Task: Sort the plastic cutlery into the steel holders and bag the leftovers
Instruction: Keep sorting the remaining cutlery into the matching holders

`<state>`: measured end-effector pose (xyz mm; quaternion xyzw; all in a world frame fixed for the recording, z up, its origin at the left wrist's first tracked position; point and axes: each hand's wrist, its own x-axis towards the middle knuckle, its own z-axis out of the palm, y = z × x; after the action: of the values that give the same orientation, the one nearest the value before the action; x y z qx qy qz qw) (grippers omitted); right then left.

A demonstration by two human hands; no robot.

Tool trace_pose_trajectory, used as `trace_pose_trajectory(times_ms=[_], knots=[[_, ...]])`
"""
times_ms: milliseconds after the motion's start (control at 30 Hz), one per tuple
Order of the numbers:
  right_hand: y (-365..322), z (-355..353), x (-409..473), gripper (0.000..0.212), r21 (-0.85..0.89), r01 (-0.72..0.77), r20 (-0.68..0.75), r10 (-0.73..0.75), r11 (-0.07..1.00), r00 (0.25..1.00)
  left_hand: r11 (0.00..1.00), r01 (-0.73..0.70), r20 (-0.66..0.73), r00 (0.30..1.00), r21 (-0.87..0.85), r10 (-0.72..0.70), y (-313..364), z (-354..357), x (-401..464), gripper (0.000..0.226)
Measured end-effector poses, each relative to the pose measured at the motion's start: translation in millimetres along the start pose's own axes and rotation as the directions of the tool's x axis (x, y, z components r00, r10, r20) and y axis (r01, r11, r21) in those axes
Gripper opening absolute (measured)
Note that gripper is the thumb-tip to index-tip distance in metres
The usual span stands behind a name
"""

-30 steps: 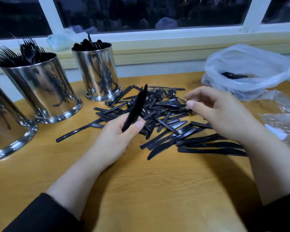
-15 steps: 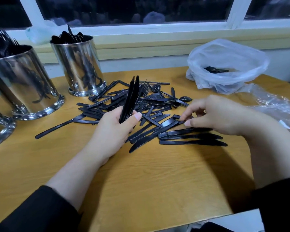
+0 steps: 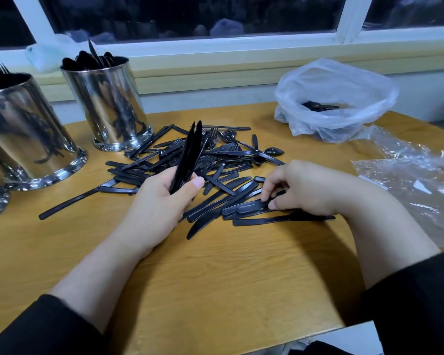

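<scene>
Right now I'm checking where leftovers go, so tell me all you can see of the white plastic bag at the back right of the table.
The thin, translucent white plastic bag sits crumpled on the wooden table below the window sill, its mouth rolled wide open. A few black plastic cutlery pieces lie inside. Neither hand touches it; clear plastic wrapping lies just in front of it.

Dim indoor light from above; soft shadows under forearms, glare on steel holders (image 3: 108, 103) (wide-angle bending at edges).
</scene>
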<state>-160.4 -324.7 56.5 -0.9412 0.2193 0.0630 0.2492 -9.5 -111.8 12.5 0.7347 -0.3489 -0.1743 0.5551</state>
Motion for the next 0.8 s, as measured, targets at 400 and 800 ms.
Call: trace_pose_trajectory(times_ms=[400, 800], knots=[[-31.5, 12.3, 3.6, 0.011, -0.116, 0.143, -0.056, -0.15, 0.983, 0.987, 0.998, 0.013, -0.035, 0.999, -0.055, -0.015, -1.7, -7.3, 1.9, 0.024], [-50.2, 29.9, 15.0, 0.011, -0.121, 0.377, -0.365, -0.394, 0.918, 0.844, 0.996, 0.036, 0.086, 0.996, -0.087, -0.029, 6.6, -9.3, -1.1, 0.025]])
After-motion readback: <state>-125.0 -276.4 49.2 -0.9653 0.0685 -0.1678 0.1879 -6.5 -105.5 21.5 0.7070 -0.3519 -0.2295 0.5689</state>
